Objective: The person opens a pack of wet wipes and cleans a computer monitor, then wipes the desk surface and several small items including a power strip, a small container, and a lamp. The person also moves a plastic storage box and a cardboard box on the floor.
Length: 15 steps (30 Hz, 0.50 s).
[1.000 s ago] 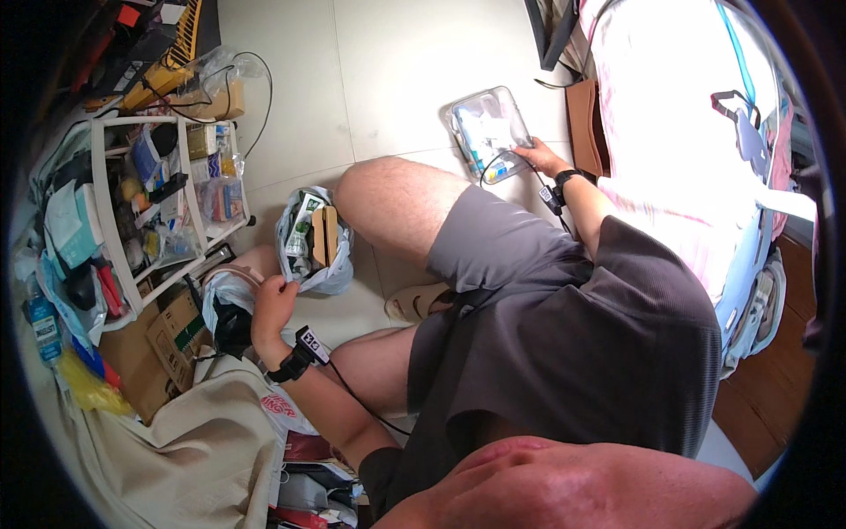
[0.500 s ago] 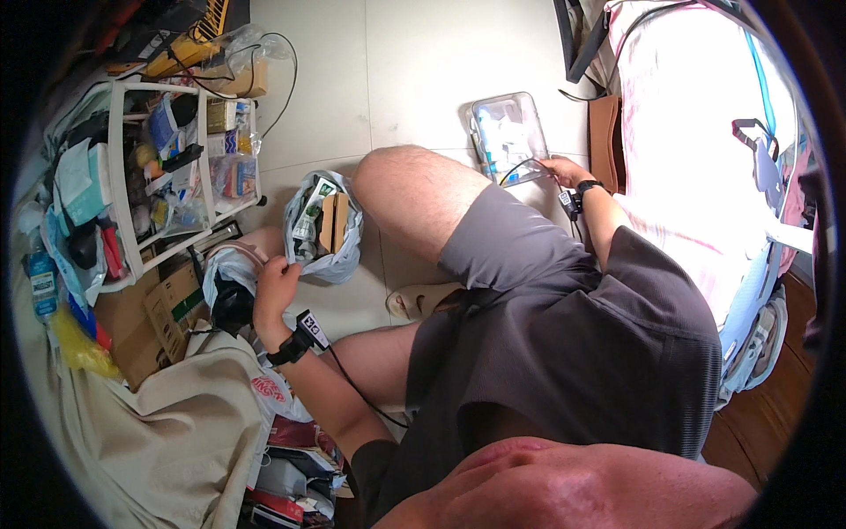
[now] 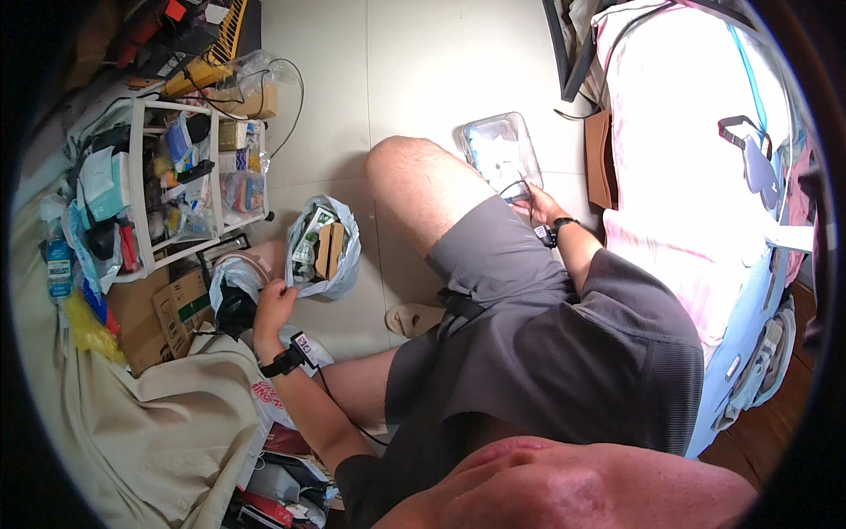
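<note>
A pale blue-white plastic bag [image 3: 349, 264] stands open on the floor, holding brown cardboard pieces [image 3: 330, 251] and a green-and-white package [image 3: 310, 236]. My left hand [image 3: 275, 306] pinches the bag's near left rim, its fingers closed. Beyond my bent knee lies a clear plastic box [image 3: 531, 157] with white and blue items [image 3: 495, 154] inside. My right hand [image 3: 541, 206] is at the box's near right corner, fingers curled on its edge and partly hidden. A thin dark cable [image 3: 513, 186] loops beside those fingers.
A white-framed rack [image 3: 137, 189] full of small goods stands at left. Another bag [image 3: 231, 280] with something black sits by my left hand, near cardboard boxes [image 3: 181, 304] and a beige cloth [image 3: 167, 423]. A bed [image 3: 679, 132] lies at right, beside a brown panel [image 3: 599, 163].
My right hand has slid nearer and slightly left along the box's edge. My left hand stays at the bag's rim. The whole view has shifted a little.
</note>
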Available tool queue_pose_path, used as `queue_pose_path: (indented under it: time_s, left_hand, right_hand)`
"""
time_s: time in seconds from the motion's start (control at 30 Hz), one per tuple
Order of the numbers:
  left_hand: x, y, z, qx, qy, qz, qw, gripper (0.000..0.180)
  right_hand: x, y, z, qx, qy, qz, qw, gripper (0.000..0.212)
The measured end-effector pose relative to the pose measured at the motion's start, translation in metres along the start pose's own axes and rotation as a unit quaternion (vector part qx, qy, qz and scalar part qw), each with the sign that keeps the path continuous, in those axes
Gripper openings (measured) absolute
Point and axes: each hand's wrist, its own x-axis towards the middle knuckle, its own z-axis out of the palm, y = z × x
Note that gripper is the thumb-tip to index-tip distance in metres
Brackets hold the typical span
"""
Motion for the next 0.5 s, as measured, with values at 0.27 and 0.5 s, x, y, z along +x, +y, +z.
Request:
queue_pose_path:
  time_s: [0.27, 0.5]
  left_hand:
    - [0.01, 0.005, -0.011, -0.109, 0.037, -0.078, 0.99, 0.03]
    - [0.041, 0.019, -0.012, -0.22, 0.074, -0.101, 0.968, 0.028]
  right_hand:
    - [-0.008, 0.0, 0.027, -0.029, 0.032, -0.122, 0.992, 0.052]
    - [0.024, -0.022, 0.028, -0.199, 0.188, -0.266, 0.924, 0.077]
